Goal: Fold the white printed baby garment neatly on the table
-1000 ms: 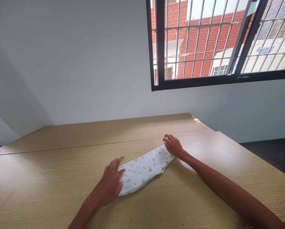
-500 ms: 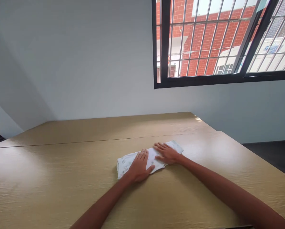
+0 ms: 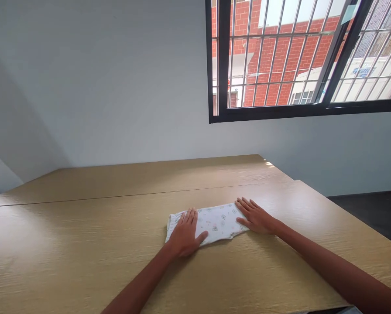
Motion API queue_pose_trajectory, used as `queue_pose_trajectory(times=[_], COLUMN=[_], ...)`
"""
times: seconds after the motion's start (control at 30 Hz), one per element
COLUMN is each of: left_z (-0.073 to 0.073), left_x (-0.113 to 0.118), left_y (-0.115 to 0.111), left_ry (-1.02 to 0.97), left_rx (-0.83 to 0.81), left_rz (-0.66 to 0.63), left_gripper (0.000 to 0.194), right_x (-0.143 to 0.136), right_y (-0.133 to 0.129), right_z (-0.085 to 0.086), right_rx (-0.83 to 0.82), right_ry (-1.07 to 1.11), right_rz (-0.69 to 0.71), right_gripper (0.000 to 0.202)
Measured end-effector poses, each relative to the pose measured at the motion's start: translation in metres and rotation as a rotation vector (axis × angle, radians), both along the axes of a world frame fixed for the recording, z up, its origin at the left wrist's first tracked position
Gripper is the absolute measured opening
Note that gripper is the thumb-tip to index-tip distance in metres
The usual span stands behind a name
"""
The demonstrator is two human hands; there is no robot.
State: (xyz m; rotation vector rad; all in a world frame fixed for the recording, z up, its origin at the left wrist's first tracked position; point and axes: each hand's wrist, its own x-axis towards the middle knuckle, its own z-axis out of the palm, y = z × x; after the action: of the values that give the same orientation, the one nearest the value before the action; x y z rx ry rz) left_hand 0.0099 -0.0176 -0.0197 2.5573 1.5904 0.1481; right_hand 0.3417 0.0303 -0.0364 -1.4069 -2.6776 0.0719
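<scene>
The wall (image 3: 117, 87) was met by the far edge of the table (image 3: 84, 253), and the table's right edge was set well apart from the work. Open room was provided by the bare top left of the garment and on its near side. The folded, printed white garment (image 3: 218, 220) was positioned on the table, on the near side of the seam (image 3: 117, 197). Its left part was covered by the left hand (image 3: 185, 233) and its right end by the right hand (image 3: 256, 218); both were laid flat with fingers extended, and nothing was grasped. The step in hand was judged to be smoothing of the folded layers. For the next move, one palm would need to be lifted and an end pinched, the gathered edge (image 3: 169, 226) being left accessible at the left.
</scene>
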Motion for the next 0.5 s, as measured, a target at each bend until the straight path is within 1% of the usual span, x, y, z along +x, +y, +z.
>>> queue_pose_trajectory(times=[0.07,0.1,0.13,0.2,0.23,0.27,0.33,0.37,0.43,0.5], left_z=[0.001,0.002,0.002,0.004,0.004,0.005,0.005,0.005,0.004,0.003], left_x=[0.012,0.018,0.025,0.038,0.044,0.05,0.059,0.062,0.065,0.064], left_y=[-0.007,-0.01,-0.011,-0.011,-0.01,-0.009,-0.005,-0.003,0.0,-0.001], left_ry=[-0.011,-0.017,-0.024,-0.037,-0.041,-0.044,-0.048,-0.054,-0.074,-0.089], left_rx=[-0.019,-0.026,-0.029,-0.031,-0.032,-0.035,-0.052,-0.062,-0.062,-0.039], left_rz=[-0.032,-0.04,-0.039,-0.03,-0.028,-0.041,-0.102,-0.141,-0.2,-0.196], left_gripper=[0.087,0.087,0.087,0.088,0.088,0.087,0.082,0.081,0.078,0.075], right_x=[0.008,0.007,0.002,-0.021,-0.037,-0.054,-0.085,-0.096,-0.105,-0.095], right_y=[-0.01,-0.014,-0.018,-0.025,-0.029,-0.033,-0.039,-0.041,-0.042,-0.039], right_z=[0.002,0.005,0.009,0.018,0.023,0.026,0.03,0.03,0.028,0.024], right_rx=[-0.014,-0.026,-0.032,-0.022,-0.019,-0.037,-0.112,-0.148,-0.186,-0.191], right_ry=[-0.023,-0.032,-0.032,0.009,0.048,0.09,0.169,0.203,0.244,0.227], right_rz=[-0.038,-0.075,-0.109,-0.126,-0.082,-0.009,0.139,0.185,0.225,0.225], right_gripper=[0.076,0.076,0.076,0.076,0.076,0.076,0.074,0.072,0.07,0.069])
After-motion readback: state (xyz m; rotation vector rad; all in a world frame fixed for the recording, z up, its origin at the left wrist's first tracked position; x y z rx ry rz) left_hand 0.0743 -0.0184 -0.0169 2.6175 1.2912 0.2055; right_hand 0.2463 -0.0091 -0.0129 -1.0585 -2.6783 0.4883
